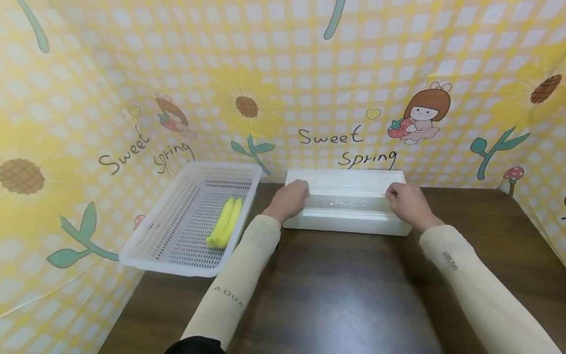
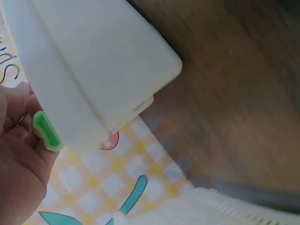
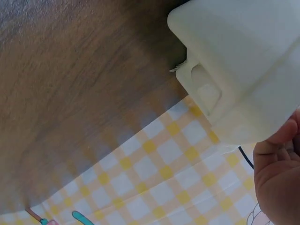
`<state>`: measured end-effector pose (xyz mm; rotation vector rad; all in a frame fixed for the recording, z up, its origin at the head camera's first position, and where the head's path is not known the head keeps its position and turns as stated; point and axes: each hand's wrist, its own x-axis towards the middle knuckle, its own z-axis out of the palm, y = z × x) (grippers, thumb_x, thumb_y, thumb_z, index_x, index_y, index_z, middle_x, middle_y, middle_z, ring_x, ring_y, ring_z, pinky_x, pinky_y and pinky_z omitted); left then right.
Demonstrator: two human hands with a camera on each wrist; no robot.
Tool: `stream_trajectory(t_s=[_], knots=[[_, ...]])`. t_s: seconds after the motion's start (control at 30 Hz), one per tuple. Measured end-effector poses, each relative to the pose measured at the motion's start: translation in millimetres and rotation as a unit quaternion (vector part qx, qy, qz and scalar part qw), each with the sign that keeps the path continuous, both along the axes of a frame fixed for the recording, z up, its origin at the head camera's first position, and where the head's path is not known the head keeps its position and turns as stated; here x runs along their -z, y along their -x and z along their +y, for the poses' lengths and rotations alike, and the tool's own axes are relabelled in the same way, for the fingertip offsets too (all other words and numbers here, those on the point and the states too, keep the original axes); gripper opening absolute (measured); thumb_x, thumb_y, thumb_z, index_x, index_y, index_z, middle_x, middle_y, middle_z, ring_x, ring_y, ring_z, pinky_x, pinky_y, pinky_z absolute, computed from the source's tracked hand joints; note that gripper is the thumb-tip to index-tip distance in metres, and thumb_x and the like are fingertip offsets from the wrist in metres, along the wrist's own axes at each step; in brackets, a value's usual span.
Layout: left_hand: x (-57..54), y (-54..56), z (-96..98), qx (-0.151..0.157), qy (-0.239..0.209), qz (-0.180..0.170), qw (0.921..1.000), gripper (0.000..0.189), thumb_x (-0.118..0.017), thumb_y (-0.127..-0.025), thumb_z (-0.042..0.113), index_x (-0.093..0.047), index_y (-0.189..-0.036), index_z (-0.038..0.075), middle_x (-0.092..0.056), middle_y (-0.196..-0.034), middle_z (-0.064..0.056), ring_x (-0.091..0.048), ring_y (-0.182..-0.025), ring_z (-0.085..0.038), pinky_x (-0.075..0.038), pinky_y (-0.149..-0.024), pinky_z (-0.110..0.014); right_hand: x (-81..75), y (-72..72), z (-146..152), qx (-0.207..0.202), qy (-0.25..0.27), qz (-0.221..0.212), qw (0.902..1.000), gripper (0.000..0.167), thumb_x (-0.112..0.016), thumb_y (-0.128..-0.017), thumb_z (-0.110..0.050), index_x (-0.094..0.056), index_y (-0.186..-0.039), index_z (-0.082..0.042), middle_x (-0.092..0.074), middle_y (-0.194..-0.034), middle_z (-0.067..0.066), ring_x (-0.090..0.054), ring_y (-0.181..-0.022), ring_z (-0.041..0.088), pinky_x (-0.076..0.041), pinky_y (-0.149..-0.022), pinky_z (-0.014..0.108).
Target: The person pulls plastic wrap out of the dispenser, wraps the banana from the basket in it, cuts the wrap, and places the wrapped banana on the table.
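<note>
A long white cling film box [image 1: 349,223] stands at the back of the table with its lid [image 1: 349,181] raised. Clear, shiny cling film [image 1: 338,202] shows inside, between the two hands. My left hand [image 1: 289,199], fingers curled, pinches the film at the left end. At the right end my right hand [image 1: 409,204] pinches it with thumb and curled fingers. In the left wrist view a small green piece [image 2: 47,131] sits at the box edge beside the left fingers. The box hides part of the right fingers in the right wrist view.
Left of the box is a white perforated plastic basket [image 1: 177,268] with two yellow bananas [image 1: 225,223] in it. A yellow checked cloth [image 1: 300,73] with flowers hangs behind the dark wooden table [image 1: 345,295].
</note>
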<state>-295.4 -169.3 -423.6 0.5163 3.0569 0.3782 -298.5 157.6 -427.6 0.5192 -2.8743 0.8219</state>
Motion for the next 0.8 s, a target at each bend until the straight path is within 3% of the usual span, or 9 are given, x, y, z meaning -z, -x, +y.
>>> stream_trajectory(t_s=[0.13,0.43,0.67,0.8], knots=[[2.3,1.3,-0.6,-0.018,-0.023,0.007,0.9995,0.021,-0.045,-0.108,0.016,-0.060,-0.095,0.010,-0.055,-0.090,-0.004,-0.053,-0.080,-0.020,-0.049,-0.070,-0.039,-2.1,2.0,2.2,0.001,0.014,-0.016,0.9998,0.020,-0.054,-0.099,-0.009,-0.069,-0.095,0.003,-0.068,-0.085,0.014,-0.057,-0.075,0.030,-0.046,-0.068,0.043],[4.5,2.5,-1.5,-0.004,-0.051,-0.003,0.9987,0.021,-0.039,-0.109,0.014,-0.051,-0.092,0.009,-0.050,-0.072,-0.004,-0.047,-0.064,-0.020,-0.040,-0.058,-0.032,-7.6,6.6,3.0,-0.011,0.018,-0.064,0.9977,0.018,-0.053,-0.095,-0.009,-0.068,-0.092,0.002,-0.066,-0.083,0.012,-0.056,-0.079,0.030,-0.046,-0.069,0.040],[3.3,3.1,-4.6,0.044,-0.006,-0.005,0.9990,0.024,-0.045,-0.108,0.011,-0.054,-0.086,0.008,-0.051,-0.072,-0.004,-0.047,-0.067,-0.020,-0.042,-0.062,-0.033,-5.9,2.4,-5.2,-0.036,-0.026,-0.076,0.9961,0.015,-0.054,-0.098,-0.009,-0.063,-0.102,0.002,-0.067,-0.093,0.017,-0.058,-0.081,0.031,-0.050,-0.070,0.044],[7.4,5.5,-6.7,0.074,0.037,0.000,0.9966,0.027,-0.049,-0.104,0.005,-0.063,-0.080,0.007,-0.055,-0.077,-0.005,-0.049,-0.073,-0.021,-0.046,-0.070,-0.036,-2.0,2.1,-6.1,-0.080,-0.070,-0.035,0.9937,0.013,-0.058,-0.096,-0.003,-0.068,-0.099,0.004,-0.066,-0.088,0.015,-0.060,-0.080,0.029,-0.051,-0.073,0.047]])
